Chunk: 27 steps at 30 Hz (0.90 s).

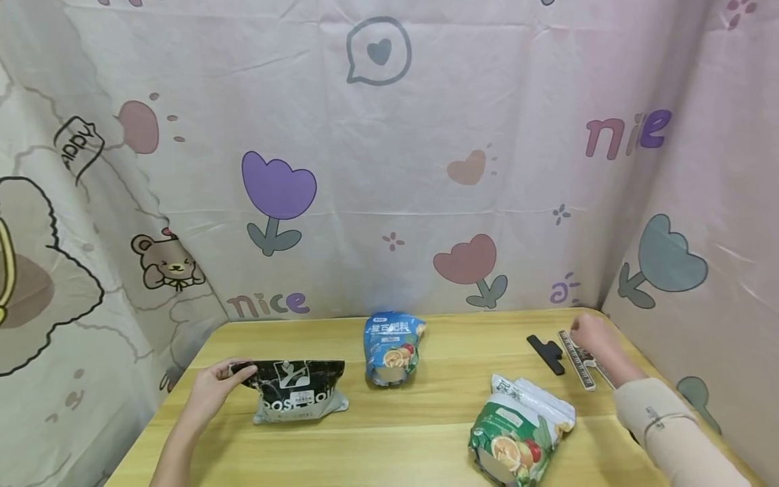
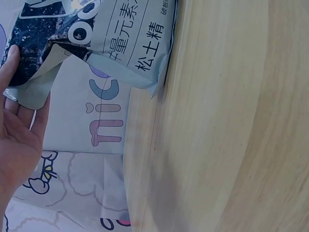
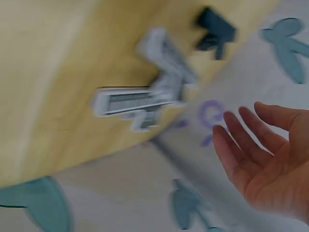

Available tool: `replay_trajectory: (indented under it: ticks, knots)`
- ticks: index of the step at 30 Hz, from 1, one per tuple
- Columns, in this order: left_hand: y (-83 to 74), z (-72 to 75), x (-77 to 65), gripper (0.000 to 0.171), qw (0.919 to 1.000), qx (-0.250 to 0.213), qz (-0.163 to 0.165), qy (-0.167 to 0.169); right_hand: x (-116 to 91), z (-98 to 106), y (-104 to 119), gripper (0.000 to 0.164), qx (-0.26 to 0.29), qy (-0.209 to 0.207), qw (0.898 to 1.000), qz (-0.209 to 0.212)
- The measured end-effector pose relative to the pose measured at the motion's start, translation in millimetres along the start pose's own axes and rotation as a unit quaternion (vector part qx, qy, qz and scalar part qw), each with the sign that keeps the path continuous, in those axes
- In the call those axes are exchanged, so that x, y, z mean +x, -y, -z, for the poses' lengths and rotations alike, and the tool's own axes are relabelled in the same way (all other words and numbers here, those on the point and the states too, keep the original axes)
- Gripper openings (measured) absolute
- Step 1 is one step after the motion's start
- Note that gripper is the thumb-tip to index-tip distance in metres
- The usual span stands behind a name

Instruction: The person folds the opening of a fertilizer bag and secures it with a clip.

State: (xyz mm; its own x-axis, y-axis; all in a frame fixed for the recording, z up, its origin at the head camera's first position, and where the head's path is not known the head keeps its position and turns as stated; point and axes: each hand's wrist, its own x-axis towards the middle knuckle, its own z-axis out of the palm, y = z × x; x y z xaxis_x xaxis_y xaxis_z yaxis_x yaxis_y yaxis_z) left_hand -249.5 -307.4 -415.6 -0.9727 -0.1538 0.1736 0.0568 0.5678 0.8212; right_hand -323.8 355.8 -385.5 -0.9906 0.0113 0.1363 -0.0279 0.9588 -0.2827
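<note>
My left hand (image 1: 213,391) pinches the top left corner of a black and pale grey soil-additive bag (image 1: 298,396), thumb in front and fingers behind. In the left wrist view the bag's pale lower part (image 2: 140,43) carries black Chinese characters. My right hand (image 3: 270,164) holds nothing; its fingers are loosely bent and apart. In the head view it hovers over two white clips with dark patterned strips, the nearer to view being a long clip (image 1: 578,364). Beside them lies a black clip (image 1: 546,354).
A blue fertilizer bag (image 1: 392,348) stands at the back middle of the wooden table (image 1: 389,450). A green and white fertilizer bag (image 1: 517,433) lies at the front right. Printed curtains (image 1: 389,135) enclose the back and both sides.
</note>
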Motion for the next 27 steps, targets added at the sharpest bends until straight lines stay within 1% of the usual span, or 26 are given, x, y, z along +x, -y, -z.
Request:
replay_trajectory:
  ticks: [3, 7, 9, 12, 17, 20, 24, 27]
  knots:
    - [0.2, 0.3, 0.4, 0.053, 1.0, -0.002, 0.0, 0.0, -5.0, -2.6, -14.6, 0.016, -0.004, 0.013, 0.999, -0.044]
    - [-0.5, 0.4, 0.0, 0.052, 0.9999, -0.014, -0.003, 0.001, -10.7, -8.0, -29.4, 0.027, -0.002, 0.025, 0.997, -0.078]
    - [-1.0, 0.5, -0.3, 0.052, 0.9998, -0.019, -0.004, 0.0, -11.8, -11.2, -35.7, 0.032, -0.006, 0.021, 0.996, -0.082]
    - [-1.0, 0.5, -0.8, 0.051, 0.9997, -0.021, -0.006, -0.002, -12.2, -16.4, -43.9, 0.037, 0.004, 0.02, 0.996, -0.092]
    - [-0.1, -0.2, -0.4, 0.051, 0.9998, -0.017, -0.007, -0.003, -11.0, -25.3, -55.8, 0.037, 0.024, 0.023, 0.994, -0.108]
    - [0.6, -0.9, 0.0, 0.051, 0.9999, -0.015, -0.006, -0.003, -10.0, -27.9, -60.7, 0.039, 0.036, 0.019, 0.994, -0.106]
    - [1.5, -1.8, 0.0, 0.05, 0.9998, -0.02, -0.009, -0.006, -8.6, -26.3, -62.6, 0.038, 0.068, 0.013, 0.993, -0.098]
    - [1.5, -1.9, -0.5, 0.049, 0.9996, -0.024, -0.011, -0.007, -6.9, -22.2, -61.1, 0.035, 0.106, 0.01, 0.989, -0.098]
